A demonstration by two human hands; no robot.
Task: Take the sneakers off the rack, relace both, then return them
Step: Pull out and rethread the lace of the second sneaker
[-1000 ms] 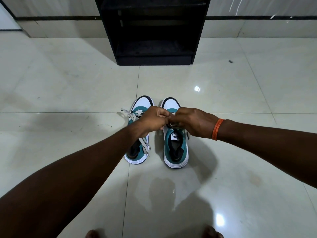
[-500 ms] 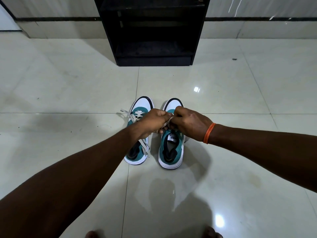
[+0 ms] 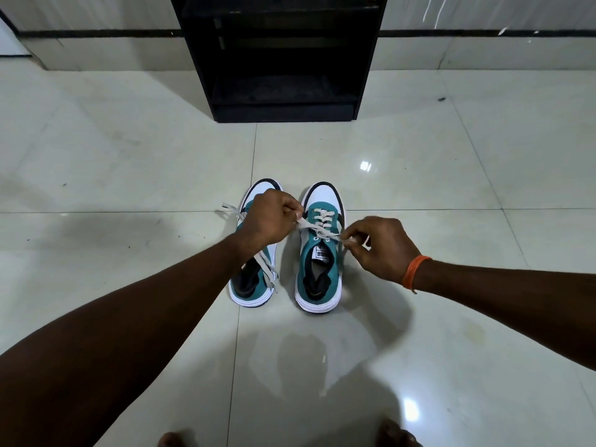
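Standing on the floor [image 3: 129,150] before the black rack [image 3: 283,59], the 2 sneakers sit side by side, toes toward it. The right sneaker [image 3: 319,272] looks light with a stiff sole; lift it by the heel collar. Its lace [image 3: 317,228] is soft, flat and limp, best pinched near the ends. Left hand [image 3: 271,221] and right hand [image 3: 377,250] each have their grip pinched on 1 end, pulled apart sideways.

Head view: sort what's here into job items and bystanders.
Job:
right sneaker
its lace, ends pinched by left hand and right hand
left sneaker
black rack

Bystanders:
orange wristband
tiled floor
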